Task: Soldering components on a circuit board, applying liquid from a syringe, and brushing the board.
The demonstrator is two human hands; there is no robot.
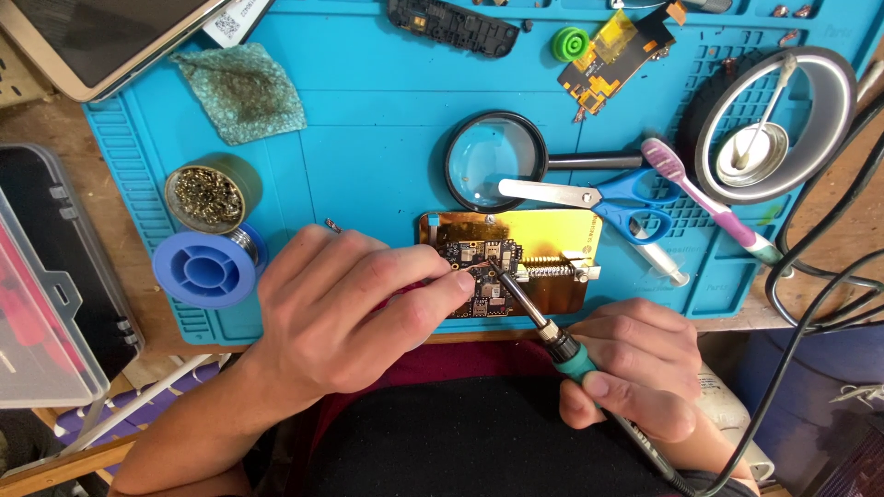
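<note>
Your left hand (354,308) lay curled at the lower middle of the frame, its fingertips pressed down on the left edge of the small dark circuit board (481,276); whether anything was pinched between them could not be told. Your right hand (635,368), at the lower right, was closed around the teal grip of a soldering iron (529,313), and the iron's tip touched the top of the board. The board sat at the middle of the frame, clamped in a gold-coloured holder (552,248) near the lower edge of the blue work mat (368,110).

Just above the holder lay a magnifying glass (495,161) and blue-handled scissors (603,198), the blades over the lens rim. A pink and white toothbrush (709,198) slanted at the right beside a round ring lamp (773,124). At the left of the mat sat a blue solder spool (204,269), a tin of brass wool (204,195) and a green cloth (241,92).
</note>
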